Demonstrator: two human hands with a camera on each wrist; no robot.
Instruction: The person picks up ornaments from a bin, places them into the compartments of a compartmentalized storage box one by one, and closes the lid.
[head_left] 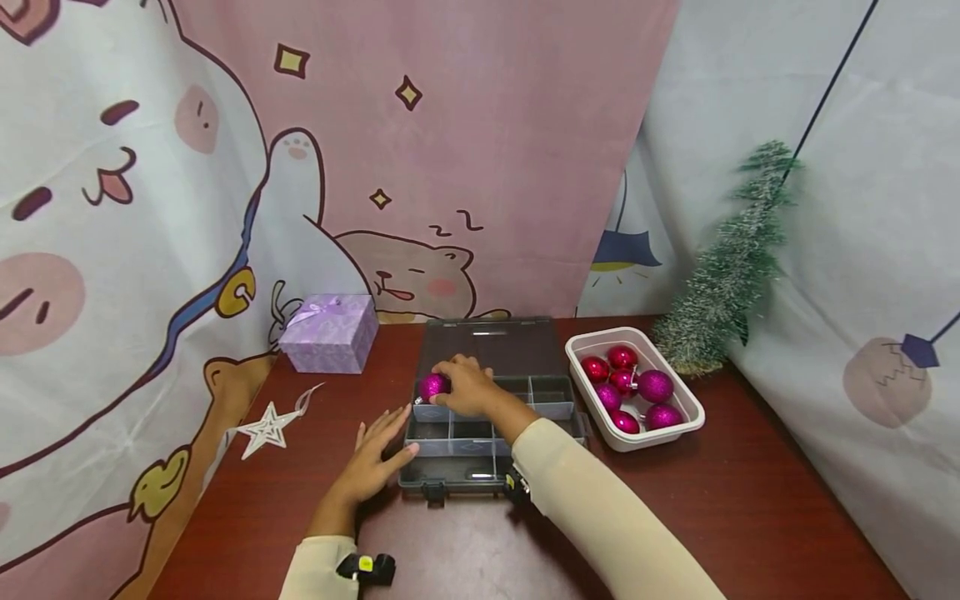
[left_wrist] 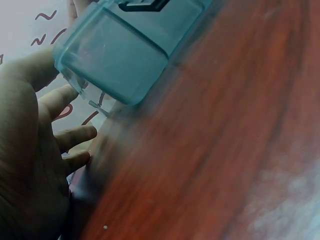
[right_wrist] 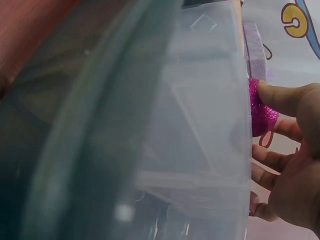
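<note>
A glittery magenta Christmas ball [head_left: 434, 387] sits at the back left compartment of a dark see-through divided case [head_left: 471, 469]. My right hand [head_left: 467, 387] pinches this ball between thumb and fingers, also seen in the right wrist view with the ball [right_wrist: 261, 109] beyond the grey divider wall. The case lies with its lid [head_left: 491, 346] folded back. At its left side, my left hand [head_left: 372, 461] has its fingers spread, the tips against the edge; in the left wrist view the thumb and forefinger meet the case's corner [left_wrist: 110, 65].
A white tub [head_left: 678, 431] of several shiny and glittery balls stands right of the case. A frosted small tree [head_left: 723, 283] leans behind it. On the left are a lilac gift box [head_left: 330, 342] and a white star ornament [head_left: 268, 429] with a ribbon loop.
</note>
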